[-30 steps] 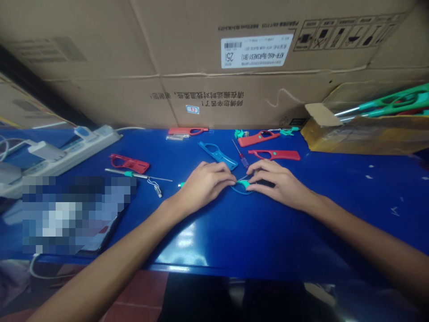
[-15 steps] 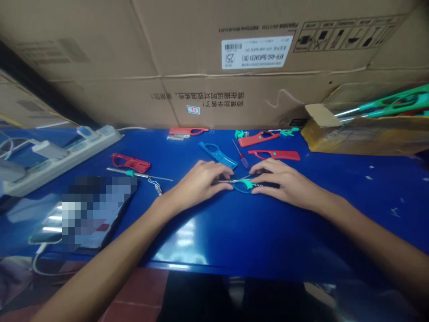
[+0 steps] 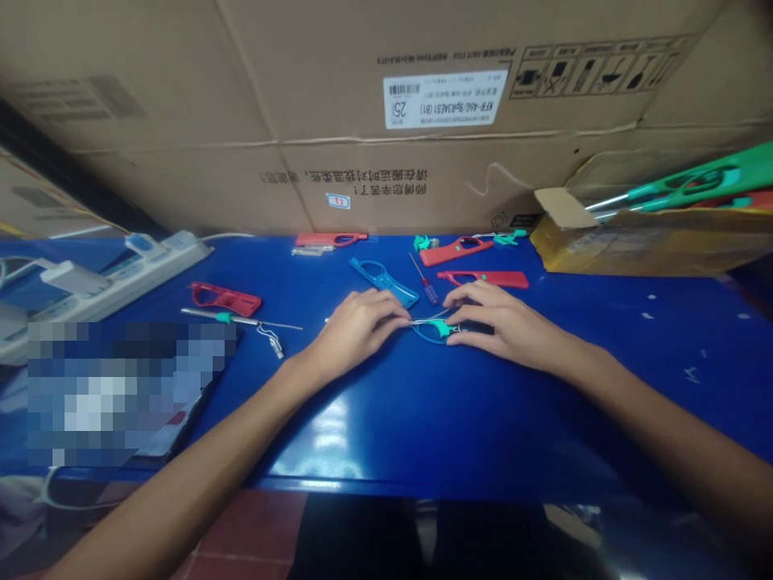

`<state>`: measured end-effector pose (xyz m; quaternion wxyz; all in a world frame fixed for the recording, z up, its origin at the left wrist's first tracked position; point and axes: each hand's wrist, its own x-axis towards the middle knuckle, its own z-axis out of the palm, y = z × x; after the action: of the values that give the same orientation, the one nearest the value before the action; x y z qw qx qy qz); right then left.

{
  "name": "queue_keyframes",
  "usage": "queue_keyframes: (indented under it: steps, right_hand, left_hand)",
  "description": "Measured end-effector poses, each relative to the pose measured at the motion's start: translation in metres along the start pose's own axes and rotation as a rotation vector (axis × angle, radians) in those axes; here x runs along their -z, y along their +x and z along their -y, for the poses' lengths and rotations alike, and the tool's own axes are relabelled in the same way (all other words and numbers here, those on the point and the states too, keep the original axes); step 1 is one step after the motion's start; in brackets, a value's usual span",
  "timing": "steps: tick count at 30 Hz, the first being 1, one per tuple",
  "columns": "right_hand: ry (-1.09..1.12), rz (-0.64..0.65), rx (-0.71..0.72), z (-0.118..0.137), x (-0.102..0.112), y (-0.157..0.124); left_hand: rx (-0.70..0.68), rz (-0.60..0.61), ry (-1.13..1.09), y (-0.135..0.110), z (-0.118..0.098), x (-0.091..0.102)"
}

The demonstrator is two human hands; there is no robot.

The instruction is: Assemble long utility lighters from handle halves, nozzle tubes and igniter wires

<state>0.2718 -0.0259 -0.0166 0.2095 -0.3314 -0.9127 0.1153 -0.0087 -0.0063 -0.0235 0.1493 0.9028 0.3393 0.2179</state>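
Between my hands lies a blue half shell of a long-nosed gas lighter [image 3: 425, 337], a green trigger [image 3: 443, 327] seated in its loop. Thumb and fingers of my left hand [image 3: 369, 322] pinch thin pale wires [image 3: 423, 321] at the shell's left end; a short metal tip shows past the knuckles. My right hand [image 3: 504, 324] grips the shell's right end, its fingers curled over it, hiding that end. Just beyond them are a second blue half shell [image 3: 386, 282] and a screwdriver [image 3: 429, 291] with a purple handle.
Red lighter shells [image 3: 474, 250] lie towards the back. At left are another red shell [image 3: 226, 300], a metal lighter tube [image 3: 241, 320] with wires, a blurred-out device [image 3: 181, 403] and a power strip [image 3: 142, 278]. A carton [image 3: 628, 242] holds green lighters, back right.
My left fingertips have closed in on the wires beside the shell. The whole view has shifted slightly, so everything sits a little further left.
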Motion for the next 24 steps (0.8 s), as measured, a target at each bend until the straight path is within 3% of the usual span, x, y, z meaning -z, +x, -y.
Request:
queue_keyframes:
  steps: [7, 24]
  right_hand:
    - [-0.100, -0.024, 0.010, 0.001, -0.001, 0.001]
    - [0.065, -0.014, -0.005, -0.006, -0.005, 0.001]
  left_hand:
    - [0.042, 0.067, 0.077, 0.001, -0.007, 0.008]
    - [0.057, 0.082, 0.103, -0.001, -0.011, 0.011]
